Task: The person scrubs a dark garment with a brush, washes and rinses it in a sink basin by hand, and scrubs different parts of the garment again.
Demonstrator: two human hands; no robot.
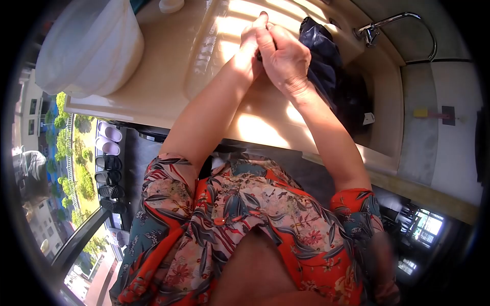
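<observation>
Above the beige sink counter (163, 61), both my hands are pressed together with fingers closed. My left hand (250, 45) is on the far side, its thumb pointing up. My right hand (287, 57) closes beside it, fingers curled in. A small dark bit shows between the two palms, but its kind is hidden. Just right of my right hand, dark navy fabric (322, 53) lies bunched over the basin, wet-looking or shiny in places. A white tag (368, 118) shows at its lower end.
A chrome faucet (375, 31) curves over the basin at the right. At the upper left stands a large white tub (94, 51), near a small white round item (171, 5). Several slippers (108, 177) line the floor by the window at left.
</observation>
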